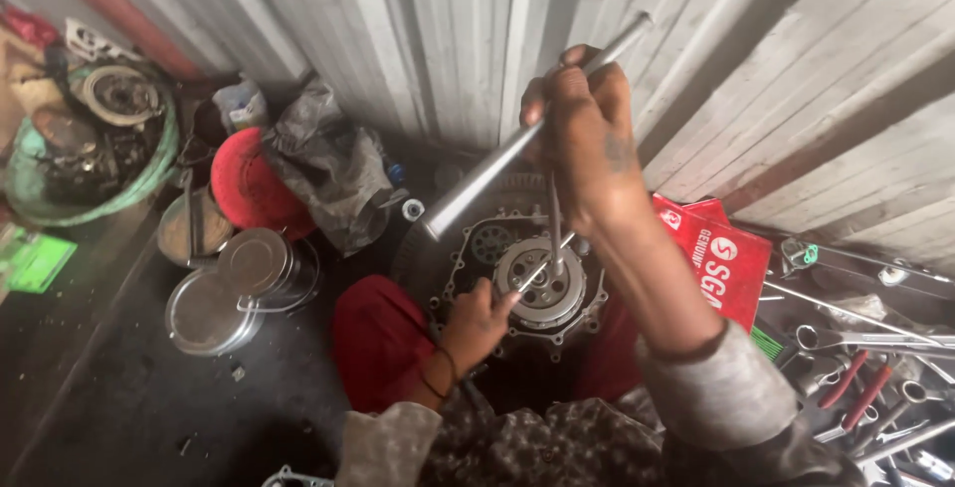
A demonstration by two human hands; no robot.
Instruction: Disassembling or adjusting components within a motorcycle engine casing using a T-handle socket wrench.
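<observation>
An engine case (468, 278) with a round clutch assembly (542, 283) lies on the floor between my knees, on a red cloth (378, 338). My right hand (582, 134) is raised above it and grips the cross handle of a long T-shaped metal wrench (497, 164). The wrench's thin shaft (554, 223) runs straight down into the middle of the clutch. My left hand (476, 323) rests on the lower left rim of the clutch, with its fingers touching the metal beside the shaft's tip.
Round metal tins (234, 283) and a red lid (249, 189) sit at the left, next to a grey plastic bag (328, 164). A green basin of engine parts (90, 144) is at far left. A red box (721, 263) and several loose wrenches (865, 368) lie at right. A corrugated metal wall (448, 29) is behind.
</observation>
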